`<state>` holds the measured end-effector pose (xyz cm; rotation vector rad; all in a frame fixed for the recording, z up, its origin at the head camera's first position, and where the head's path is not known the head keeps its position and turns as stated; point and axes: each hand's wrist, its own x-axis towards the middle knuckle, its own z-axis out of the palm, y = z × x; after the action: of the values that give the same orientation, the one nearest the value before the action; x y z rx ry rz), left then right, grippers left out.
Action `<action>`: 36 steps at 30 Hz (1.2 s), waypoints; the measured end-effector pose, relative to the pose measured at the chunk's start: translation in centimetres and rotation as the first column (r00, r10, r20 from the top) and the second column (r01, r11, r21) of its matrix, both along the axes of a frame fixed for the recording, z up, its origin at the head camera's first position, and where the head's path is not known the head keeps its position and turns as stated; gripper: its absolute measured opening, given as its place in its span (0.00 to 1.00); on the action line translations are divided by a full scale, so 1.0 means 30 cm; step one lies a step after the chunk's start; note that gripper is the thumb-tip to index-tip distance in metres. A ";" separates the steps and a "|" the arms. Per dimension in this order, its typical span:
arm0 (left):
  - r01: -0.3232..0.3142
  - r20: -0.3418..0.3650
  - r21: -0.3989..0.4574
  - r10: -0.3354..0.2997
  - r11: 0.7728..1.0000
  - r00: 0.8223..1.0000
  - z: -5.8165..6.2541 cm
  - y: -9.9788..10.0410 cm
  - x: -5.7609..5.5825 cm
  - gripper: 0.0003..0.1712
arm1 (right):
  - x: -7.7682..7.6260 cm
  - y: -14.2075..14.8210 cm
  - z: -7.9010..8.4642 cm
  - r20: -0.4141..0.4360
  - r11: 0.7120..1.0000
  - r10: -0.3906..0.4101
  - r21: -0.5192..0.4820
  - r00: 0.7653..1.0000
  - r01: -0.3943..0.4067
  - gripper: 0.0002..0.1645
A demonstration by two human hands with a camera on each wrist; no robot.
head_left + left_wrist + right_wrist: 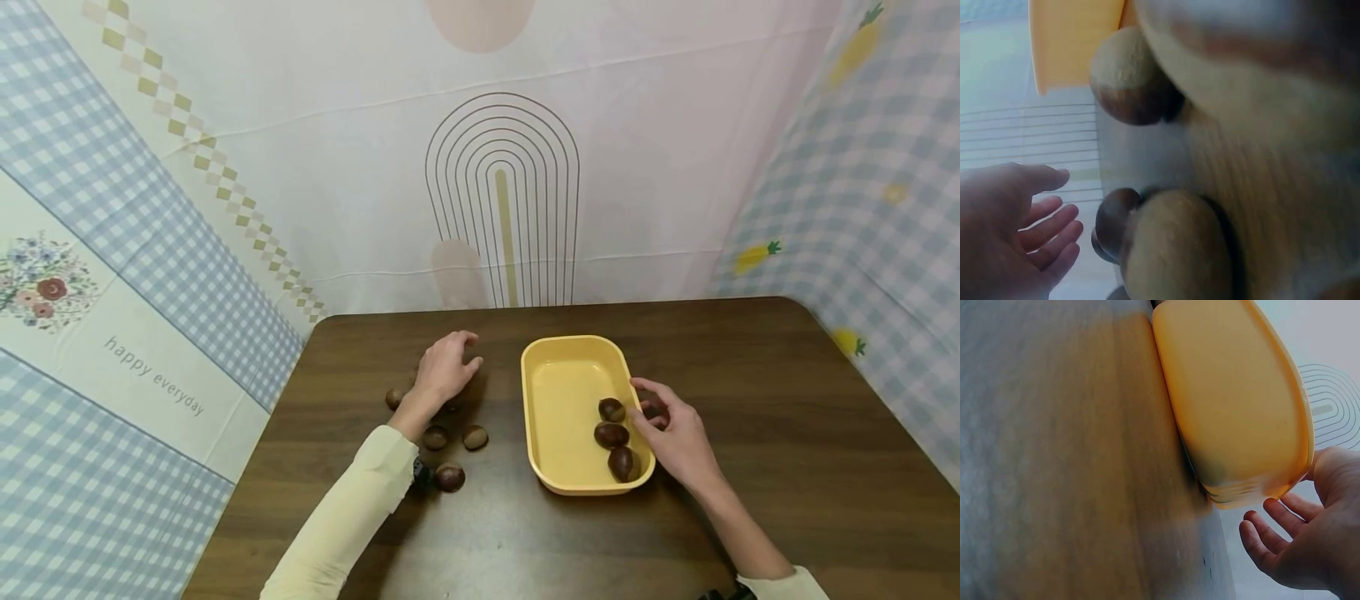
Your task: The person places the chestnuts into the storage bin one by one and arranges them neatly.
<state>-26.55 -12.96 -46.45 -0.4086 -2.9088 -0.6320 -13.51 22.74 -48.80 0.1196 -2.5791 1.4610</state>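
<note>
Inside the rectangular yellow tray (558,425), three chestnuts (611,434) lie along its right wall. At the tray's right rim, the right hand (678,437) touches the edge, its fingers loosely bent and apart. Left of the tray, the left hand (442,367) hangs over the brown tabletop (757,392), fingers relaxed, slightly spread and holding nothing. Loose chestnuts (475,437) sit left of the tray too, some partly hidden.
</note>
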 end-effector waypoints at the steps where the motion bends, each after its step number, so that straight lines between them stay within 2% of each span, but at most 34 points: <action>1: -0.013 0.008 -0.008 0.013 1.000 1.000 -0.002 -0.005 0.003 0.24 | 0.000 0.000 0.000 -0.001 1.000 -0.001 0.000 1.000 0.001 0.27; 7: -0.067 0.047 -0.053 0.070 0.996 0.996 -0.012 -0.035 0.017 0.24 | 0.004 -0.001 0.001 0.000 1.000 -0.004 0.003 1.000 0.004 0.27; 17: -0.083 0.063 -0.101 0.089 0.991 0.994 -0.031 -0.070 0.036 0.23 | 0.006 -0.003 0.003 0.004 1.000 -0.007 0.000 1.000 0.007 0.27; 22: -0.087 0.082 -0.097 0.095 0.991 0.992 -0.037 -0.078 0.043 0.24 | 0.006 -0.005 0.004 -0.003 1.000 -0.009 0.005 1.000 0.009 0.27; 36: -0.085 0.045 -0.067 0.088 0.994 0.995 -0.038 -0.076 0.044 0.22 | 0.005 -0.005 0.009 -0.008 1.000 -0.008 0.010 1.000 0.008 0.26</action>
<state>-25.22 -15.25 -47.58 -0.2768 -2.9803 -0.5432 -13.36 22.60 -48.54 0.1161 -2.5777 1.4421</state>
